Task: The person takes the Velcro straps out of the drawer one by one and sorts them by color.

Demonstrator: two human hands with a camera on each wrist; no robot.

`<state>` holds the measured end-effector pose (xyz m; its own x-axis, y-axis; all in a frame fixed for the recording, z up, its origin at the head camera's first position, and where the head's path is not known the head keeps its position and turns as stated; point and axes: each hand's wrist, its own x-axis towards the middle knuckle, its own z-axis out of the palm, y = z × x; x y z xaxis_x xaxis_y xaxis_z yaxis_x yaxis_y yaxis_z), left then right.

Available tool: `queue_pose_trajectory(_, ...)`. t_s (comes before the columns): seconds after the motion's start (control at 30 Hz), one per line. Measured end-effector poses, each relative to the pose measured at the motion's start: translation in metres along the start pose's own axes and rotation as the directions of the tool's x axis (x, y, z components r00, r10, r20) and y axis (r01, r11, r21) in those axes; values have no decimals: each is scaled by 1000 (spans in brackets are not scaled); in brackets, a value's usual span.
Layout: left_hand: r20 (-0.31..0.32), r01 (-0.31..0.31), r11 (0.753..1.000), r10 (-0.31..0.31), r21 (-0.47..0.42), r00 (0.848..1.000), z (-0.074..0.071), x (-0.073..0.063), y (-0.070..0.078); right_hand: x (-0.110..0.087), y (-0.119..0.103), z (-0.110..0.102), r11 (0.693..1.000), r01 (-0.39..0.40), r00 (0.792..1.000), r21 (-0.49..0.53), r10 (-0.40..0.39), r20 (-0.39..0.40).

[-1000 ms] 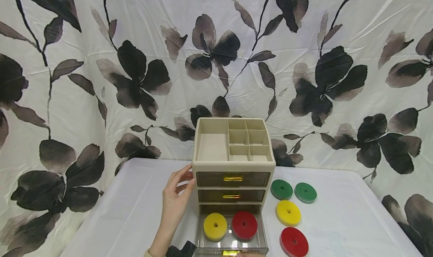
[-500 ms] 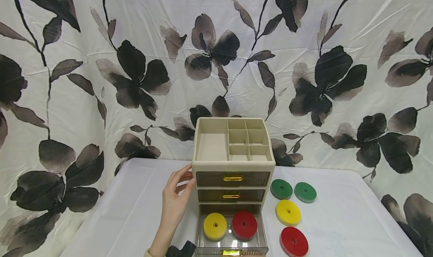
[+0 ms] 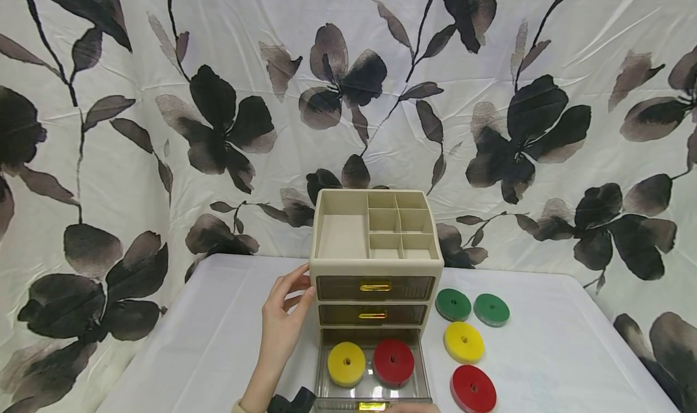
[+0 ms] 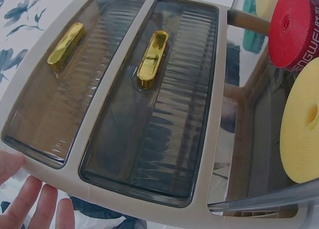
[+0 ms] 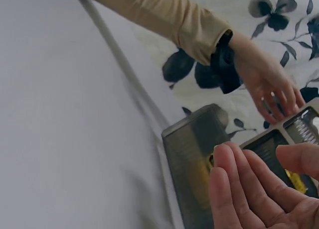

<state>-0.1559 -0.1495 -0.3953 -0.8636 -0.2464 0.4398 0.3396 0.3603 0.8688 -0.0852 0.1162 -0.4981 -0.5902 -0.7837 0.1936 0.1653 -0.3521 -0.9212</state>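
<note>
A cream desktop organizer (image 3: pixel 377 268) stands on the table with its bottom clear drawer (image 3: pixel 370 395) pulled out. In that drawer lie a yellow tape roll (image 3: pixel 346 364) and a red tape roll (image 3: pixel 393 363), side by side. My left hand (image 3: pixel 285 313) rests its fingertips against the organizer's left side, fingers loosely bent. At the drawer front, beside its gold handle (image 3: pixel 373 406), my right hand (image 3: pixel 415 407) shows only partly in the head view. The right wrist view shows that hand (image 5: pixel 264 194) with fingers fairly straight and thumb apart, holding nothing; contact with the drawer is unclear.
Right of the organizer lie two green rolls (image 3: pixel 454 305) (image 3: pixel 492 309), a yellow roll (image 3: pixel 464 342) and a red roll (image 3: pixel 473 389). Two upper drawers (image 3: pixel 376 288) are closed. The top tray (image 3: pixel 342 234) has several compartments. A floral cloth (image 3: pixel 337 98) hangs behind the table.
My right hand shows slightly more at the drawer's front edge than before. The left hand, the organizer, the pulled-out drawer and the rolls have stayed in place.
</note>
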Motion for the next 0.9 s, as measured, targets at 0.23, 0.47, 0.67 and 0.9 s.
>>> queue_pose_trajectory(0.23, 4, 3, 1000, -3, 0, 1000, 0, 0, 1, 8, -24, 11, 942, -318, 911, -108, 272, -309)
queue_pose_trajectory(0.47, 2, 4, 1000, -4, 0, 1000, 0, 0, 0, 18, -45, 13, 878, -433, 832, -206, 302, -465)
queue_pose_trajectory(0.67, 0, -1, 1000, 1, 8, 1000, -1, 0, 1, 24, -61, 9, 838, -404, 847, -368, 191, -496)
queue_pose_trajectory(0.9, 3, 10, 1000, -10, 4, 1000, 0, 1, 1, 33, -67, 1, 761, -452, 813, -466, 137, -566)
